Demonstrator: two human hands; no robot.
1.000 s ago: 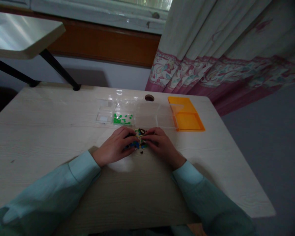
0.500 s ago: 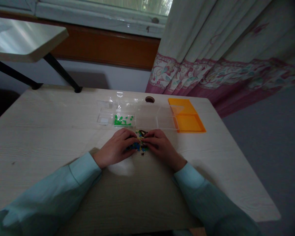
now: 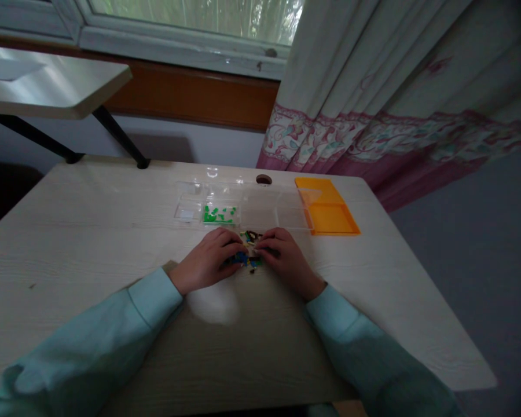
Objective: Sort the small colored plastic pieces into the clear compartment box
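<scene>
A small heap of mixed toy building bricks [image 3: 252, 262], blue, yellow, green, brown and white, lies on the table between my hands. My left hand [image 3: 212, 259] curves round the heap's left side, its thumb and fingers apart with blue pieces showing between them. On the other side, the thumb and index fingertips of my right hand [image 3: 285, 262] come together at the heap; whatever is between them is too small to make out. Just beyond, a clear plastic compartment box [image 3: 260, 208] holds green bricks [image 3: 219, 215] in one compartment.
An orange tray [image 3: 333, 217] sits at the back right, partly under the clear box's end. Behind it are a round hole [image 3: 264, 180] in the table [image 3: 113, 231] and a patterned curtain [image 3: 312, 127]. A raised shelf [image 3: 69, 87] on black legs stands at the back left.
The view has tilted slightly upward. My fingers have shifted a little at the heap, and my right fingertips sit slightly lower. The green bricks stay in their compartment.
</scene>
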